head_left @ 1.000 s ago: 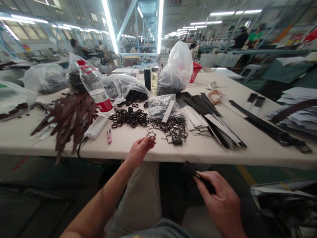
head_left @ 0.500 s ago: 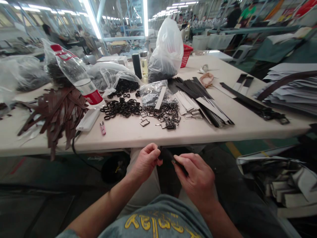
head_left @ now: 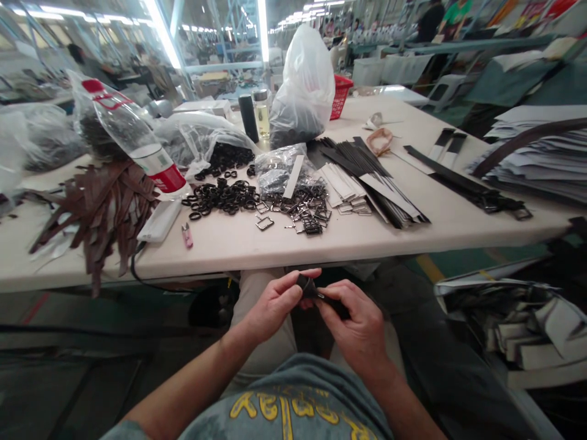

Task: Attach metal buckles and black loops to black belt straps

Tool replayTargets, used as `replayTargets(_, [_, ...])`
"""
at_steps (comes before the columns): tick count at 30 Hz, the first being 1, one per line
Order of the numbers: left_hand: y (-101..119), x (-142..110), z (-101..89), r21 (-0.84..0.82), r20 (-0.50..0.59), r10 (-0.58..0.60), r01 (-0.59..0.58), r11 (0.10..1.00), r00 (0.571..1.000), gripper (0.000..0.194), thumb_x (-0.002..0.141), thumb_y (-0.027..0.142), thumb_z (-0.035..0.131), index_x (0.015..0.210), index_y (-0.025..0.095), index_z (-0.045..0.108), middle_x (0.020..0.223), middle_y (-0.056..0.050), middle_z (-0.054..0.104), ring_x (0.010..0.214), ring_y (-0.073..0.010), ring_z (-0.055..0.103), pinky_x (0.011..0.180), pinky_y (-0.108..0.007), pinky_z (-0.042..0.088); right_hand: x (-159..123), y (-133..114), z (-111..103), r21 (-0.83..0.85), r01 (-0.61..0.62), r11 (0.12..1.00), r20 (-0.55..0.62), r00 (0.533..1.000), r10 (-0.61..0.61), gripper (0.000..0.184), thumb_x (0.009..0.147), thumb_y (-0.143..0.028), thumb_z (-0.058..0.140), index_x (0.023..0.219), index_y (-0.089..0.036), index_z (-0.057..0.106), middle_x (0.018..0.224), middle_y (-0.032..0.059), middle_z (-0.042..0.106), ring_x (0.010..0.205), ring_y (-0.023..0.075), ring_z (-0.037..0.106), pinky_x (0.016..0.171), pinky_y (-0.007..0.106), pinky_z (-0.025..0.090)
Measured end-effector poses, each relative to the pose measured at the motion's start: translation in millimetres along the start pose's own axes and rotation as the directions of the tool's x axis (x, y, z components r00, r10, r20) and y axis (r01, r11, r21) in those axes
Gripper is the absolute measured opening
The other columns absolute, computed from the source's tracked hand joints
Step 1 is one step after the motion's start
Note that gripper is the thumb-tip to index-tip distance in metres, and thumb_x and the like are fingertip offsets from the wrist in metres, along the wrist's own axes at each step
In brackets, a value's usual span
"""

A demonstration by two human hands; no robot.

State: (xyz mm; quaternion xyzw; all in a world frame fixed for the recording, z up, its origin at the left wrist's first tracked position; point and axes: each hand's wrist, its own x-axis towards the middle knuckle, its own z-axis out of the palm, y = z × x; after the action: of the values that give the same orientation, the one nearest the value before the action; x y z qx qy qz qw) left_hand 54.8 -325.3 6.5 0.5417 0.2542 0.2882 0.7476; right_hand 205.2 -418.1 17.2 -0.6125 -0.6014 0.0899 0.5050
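Observation:
My left hand (head_left: 279,302) is closed on the end of a black belt strap (head_left: 307,285), just in front of the table edge. Thumb and fingers pinch it there; the small black loop seen in this hand earlier cannot be made out now. My right hand (head_left: 355,318) grips the same strap a little further along, with a small shiny metal bit showing at its fingertips. On the table beyond lie a heap of black belt loops (head_left: 224,197) and a pile of metal buckles (head_left: 305,211). One buckle (head_left: 265,223) sits slightly apart from them.
Pink thread snips (head_left: 186,236) lie beside a white power bank-like block (head_left: 159,221). Brown strips (head_left: 98,208) and a tilted plastic bottle (head_left: 137,143) are left; black straps (head_left: 380,183) lie right. A scrap-filled container (head_left: 513,330) stands low on the right.
My left hand has come down from above the table edge, bringing a small loop to the strap. My right hand has moved left with the strap, and both hands now meet on it.

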Motion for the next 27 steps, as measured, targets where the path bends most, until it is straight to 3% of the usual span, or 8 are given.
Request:
replayTargets(4, [1,-3,7.4,0.117,0.032,0.063,-0.067,0.991,0.997,0.041,0.083,0.047,0.068,0.116,0.023,0.073,0.121,-0.009,0.068,0.114,-0.0272,0.059,0.101,-0.036,0.044,2,-4,5,-0.03,0.021,0.999,-0.046,0.999,-0.022,0.01,0.088,-0.014,0.059,0.085,-0.022,0.063,0.081,0.0027,0.067,0.077,0.0177,0.064,0.07,0.03,0.052])
replayTargets(8, [-3,-3,11.5,0.075,-0.049,0.01,-0.006,0.997,0.999,0.039,0.086,0.044,0.066,0.117,0.021,0.073,0.118,-0.008,0.071,0.114,-0.0272,0.062,0.102,-0.035,0.045,2,-2,7,-0.074,0.034,0.997,0.001,0.999,-0.034,0.011,0.087,-0.014,0.059,0.091,-0.022,0.065,0.087,0.004,0.069,0.083,0.02,0.065,0.076,0.032,0.053])
replayTargets(12, [-5,1,2.8,0.035,-0.207,0.013,-0.006,0.999,0.978,0.034,0.086,0.044,0.065,0.109,0.021,0.076,0.111,-0.006,0.075,0.11,-0.0256,0.065,0.1,-0.034,0.046,1,8,-3,-0.033,-0.154,0.987,0.136,0.978,0.157,0.035,0.082,-0.029,0.071,0.116,-0.023,0.062,0.094,0.0024,0.071,0.084,0.0198,0.068,0.074,0.029,0.054])
replayTargets(15, [-5,6,-5.0,-0.048,-0.293,0.011,-0.026,0.998,0.956,0.031,0.084,0.044,0.068,0.105,0.023,0.077,0.108,-0.005,0.076,0.11,-0.0241,0.065,0.102,-0.033,0.045,1,15,-14,-0.005,-0.288,0.958,0.257,0.925,0.28,0.021,0.088,-0.036,0.064,0.103,-0.022,0.067,0.081,-0.0007,0.071,0.071,0.017,0.067,0.063,0.024,0.052])
replayTargets(18, [-7,9,-4.7,-0.177,-0.333,-0.046,-0.015,0.984,0.942,0.037,0.076,0.042,0.076,0.107,0.023,0.076,0.107,-0.005,0.076,0.102,-0.0226,0.068,0.096,-0.033,0.049,5,17,-21,-0.032,-0.274,0.961,0.275,0.922,0.272,0.022,0.094,-0.037,0.054,0.088,-0.021,0.068,0.072,-0.0013,0.07,0.064,0.0156,0.064,0.057,0.023,0.047])
replayTargets(22, [-12,6,4.7,-0.281,-0.284,-0.127,0.044,0.959,0.95,0.04,0.071,0.041,0.081,0.102,0.017,0.077,0.105,-0.01,0.076,0.097,-0.0228,0.068,0.091,-0.033,0.05,10,16,-25,-0.137,-0.182,0.974,0.273,0.938,0.214,0.023,0.094,-0.039,0.054,0.088,-0.022,0.068,0.073,-0.0007,0.071,0.064,0.0159,0.065,0.056,0.024,0.044])
replayTargets(25, [-14,2,7.3,-0.21,-0.184,-0.131,0.091,0.973,0.974,0.038,0.074,0.04,0.079,0.103,0.016,0.077,0.102,-0.01,0.076,0.097,-0.0222,0.067,0.089,-0.031,0.05,12,15,-32,-0.192,-0.142,0.971,0.325,0.924,0.2,0.024,0.095,-0.04,0.053,0.088,-0.023,0.068,0.074,0.0001,0.071,0.066,0.0166,0.066,0.059,0.024,0.045])
replayTargets(27, [-12,1,4.6,-0.134,-0.181,-0.128,0.104,0.985,0.975,0.037,0.076,0.042,0.077,0.1,0.015,0.077,0.093,-0.008,0.075,0.088,-0.0191,0.066,0.08,-0.028,0.051,11,15,-40,-0.22,-0.154,0.963,0.357,0.906,0.227,0.026,0.096,-0.041,0.052,0.088,-0.023,0.068,0.074,0.0001,0.071,0.066,0.0168,0.066,0.06,0.024,0.046])
